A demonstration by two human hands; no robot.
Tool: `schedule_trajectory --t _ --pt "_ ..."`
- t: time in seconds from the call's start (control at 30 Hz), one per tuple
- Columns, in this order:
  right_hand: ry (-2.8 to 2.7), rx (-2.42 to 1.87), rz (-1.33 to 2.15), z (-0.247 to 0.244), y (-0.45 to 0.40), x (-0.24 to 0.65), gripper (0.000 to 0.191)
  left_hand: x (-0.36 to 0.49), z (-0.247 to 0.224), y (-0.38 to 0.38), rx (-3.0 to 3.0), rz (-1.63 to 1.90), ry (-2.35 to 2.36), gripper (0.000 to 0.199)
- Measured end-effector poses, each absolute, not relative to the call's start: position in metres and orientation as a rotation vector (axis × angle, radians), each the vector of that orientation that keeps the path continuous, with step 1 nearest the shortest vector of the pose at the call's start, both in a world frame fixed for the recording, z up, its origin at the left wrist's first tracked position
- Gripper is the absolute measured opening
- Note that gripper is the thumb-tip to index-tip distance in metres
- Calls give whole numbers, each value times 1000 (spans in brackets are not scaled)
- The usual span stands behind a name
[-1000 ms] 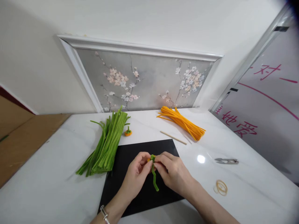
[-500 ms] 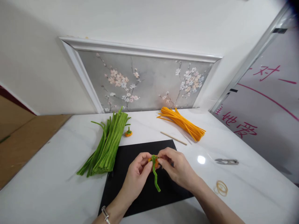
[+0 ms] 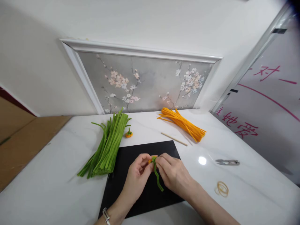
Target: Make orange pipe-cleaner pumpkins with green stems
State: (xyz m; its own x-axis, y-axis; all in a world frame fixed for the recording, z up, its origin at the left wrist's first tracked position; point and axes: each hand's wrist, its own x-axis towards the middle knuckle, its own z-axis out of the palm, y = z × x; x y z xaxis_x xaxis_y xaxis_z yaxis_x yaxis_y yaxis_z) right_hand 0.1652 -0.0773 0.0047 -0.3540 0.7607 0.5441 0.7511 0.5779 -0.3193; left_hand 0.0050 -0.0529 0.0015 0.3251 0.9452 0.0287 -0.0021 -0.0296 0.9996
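Note:
Over the black mat [image 3: 140, 203], my left hand [image 3: 138, 175] pinches a small orange piece of bent pipe cleaner [image 3: 150, 161], mostly hidden by the fingers. A green pipe cleaner [image 3: 158, 180] is looped at its top, and its free end hangs down toward me. My right hand [image 3: 173, 172] is closed with its fingertips at that green loop, from the right side. A small finished-looking orange piece with a green stem, like a tiny pumpkin [image 3: 128, 133], stands behind the mat.
Left of the mat lies a bundle of green pipe cleaners [image 3: 109, 147]. An orange bundle [image 3: 184, 123] lies at the back right, with a thin wooden stick [image 3: 174, 138] in front. Thread snips [image 3: 227, 162] and rubber bands [image 3: 222, 189] rest at right on the white table [image 3: 248, 193].
My right hand has turned and its fingers have closed in over the green loop. The hanging green end has swung slightly right. My left hand keeps its pinch.

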Motion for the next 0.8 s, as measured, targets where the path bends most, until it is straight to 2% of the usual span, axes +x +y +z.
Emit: schedule_trajectory --t 0.27,0.5,0.8 --pt "-2235 -1209 -105 7 -78 166 22 5 -1 -55 1410 990 964 10" --pt "-1996 -1189 276 10 -78 162 17 5 0 -53 1175 1059 903 27" --pt "-1893 -1143 450 11 -78 166 14 3 4 -53 1037 1037 874 23"
